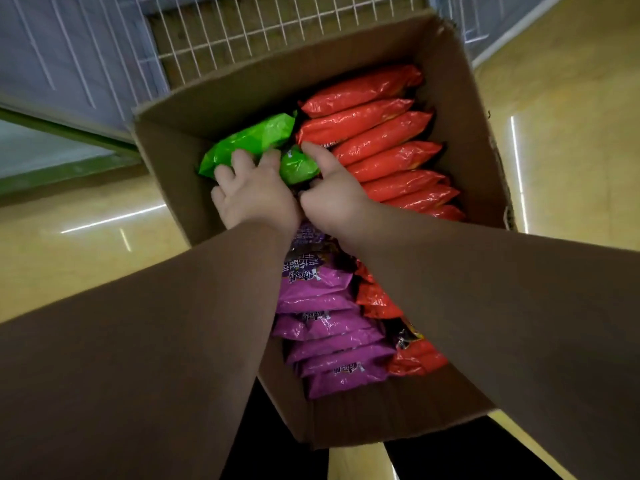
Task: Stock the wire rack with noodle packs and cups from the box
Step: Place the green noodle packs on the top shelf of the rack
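Note:
An open cardboard box (460, 109) stands on the floor below me, filled with noodle packs. Several red packs (381, 140) stand in a row along its right side, purple packs (329, 327) lie at its near left, and green packs (256, 136) sit at its far left. My left hand (252, 192) lies on the green packs with its fingers curled over one. Close beside it, my right hand (332, 192) grips the right end of a green pack (298, 166), thumb on top. The white wire rack (242, 26) stands just beyond the box.
The yellow floor (571, 116) spreads on both sides of the box. A grey panel with white wire (69, 57) stands at the far left, and a green-edged ledge (52, 133) runs below it. My dark trouser legs (277, 455) show below the box.

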`<act>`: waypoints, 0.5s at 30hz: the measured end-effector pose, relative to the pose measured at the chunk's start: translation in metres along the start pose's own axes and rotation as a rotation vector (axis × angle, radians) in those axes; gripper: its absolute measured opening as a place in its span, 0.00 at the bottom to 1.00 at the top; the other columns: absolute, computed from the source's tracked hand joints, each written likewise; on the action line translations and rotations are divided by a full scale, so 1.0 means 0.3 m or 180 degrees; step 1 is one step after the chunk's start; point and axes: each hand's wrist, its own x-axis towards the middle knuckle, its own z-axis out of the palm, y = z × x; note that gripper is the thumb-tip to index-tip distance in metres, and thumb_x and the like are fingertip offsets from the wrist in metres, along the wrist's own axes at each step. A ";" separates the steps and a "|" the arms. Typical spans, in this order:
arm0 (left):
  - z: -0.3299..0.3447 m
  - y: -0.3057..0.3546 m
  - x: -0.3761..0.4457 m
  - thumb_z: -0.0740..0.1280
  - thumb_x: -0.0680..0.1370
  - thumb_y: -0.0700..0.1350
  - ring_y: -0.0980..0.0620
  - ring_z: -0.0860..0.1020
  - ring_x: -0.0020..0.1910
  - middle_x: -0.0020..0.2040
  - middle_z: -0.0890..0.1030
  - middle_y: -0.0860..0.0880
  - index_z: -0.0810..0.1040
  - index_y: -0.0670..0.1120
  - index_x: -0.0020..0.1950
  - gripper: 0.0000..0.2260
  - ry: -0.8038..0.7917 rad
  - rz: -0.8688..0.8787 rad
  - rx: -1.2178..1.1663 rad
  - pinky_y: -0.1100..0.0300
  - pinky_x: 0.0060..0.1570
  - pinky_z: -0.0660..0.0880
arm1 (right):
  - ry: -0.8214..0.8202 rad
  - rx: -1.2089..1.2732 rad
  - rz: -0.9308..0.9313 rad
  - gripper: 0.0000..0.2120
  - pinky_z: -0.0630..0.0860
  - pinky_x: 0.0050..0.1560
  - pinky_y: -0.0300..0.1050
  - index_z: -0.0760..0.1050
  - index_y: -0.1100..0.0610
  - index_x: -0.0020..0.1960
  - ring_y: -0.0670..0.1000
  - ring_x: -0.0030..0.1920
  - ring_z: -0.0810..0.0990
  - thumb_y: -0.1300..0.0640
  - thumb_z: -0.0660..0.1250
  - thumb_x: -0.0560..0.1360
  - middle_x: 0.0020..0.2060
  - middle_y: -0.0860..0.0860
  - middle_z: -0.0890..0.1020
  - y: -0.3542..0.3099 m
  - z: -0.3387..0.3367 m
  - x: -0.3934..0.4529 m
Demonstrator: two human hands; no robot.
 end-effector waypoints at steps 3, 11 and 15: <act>-0.003 -0.022 0.011 0.68 0.81 0.54 0.36 0.66 0.68 0.69 0.69 0.45 0.73 0.63 0.74 0.21 0.0055 0.0013 0.0132 0.44 0.65 0.64 | -0.0083 -0.0055 0.0053 0.40 0.83 0.55 0.55 0.69 0.38 0.73 0.55 0.50 0.84 0.57 0.58 0.62 0.54 0.51 0.85 0.004 0.007 -0.016; -0.116 -0.058 -0.116 0.65 0.83 0.52 0.35 0.69 0.71 0.71 0.74 0.43 0.73 0.51 0.74 0.19 0.0102 0.0341 -0.0111 0.43 0.66 0.67 | 0.0088 0.0002 -0.0096 0.40 0.83 0.54 0.50 0.62 0.34 0.77 0.52 0.49 0.86 0.65 0.64 0.73 0.54 0.44 0.84 -0.029 -0.064 -0.166; -0.215 -0.067 -0.223 0.65 0.84 0.50 0.34 0.75 0.67 0.67 0.78 0.39 0.73 0.46 0.74 0.19 0.0115 0.0317 -0.0779 0.44 0.63 0.74 | 0.0216 -0.0280 0.0001 0.37 0.79 0.60 0.45 0.58 0.39 0.80 0.49 0.53 0.82 0.57 0.69 0.76 0.53 0.43 0.81 -0.070 -0.127 -0.286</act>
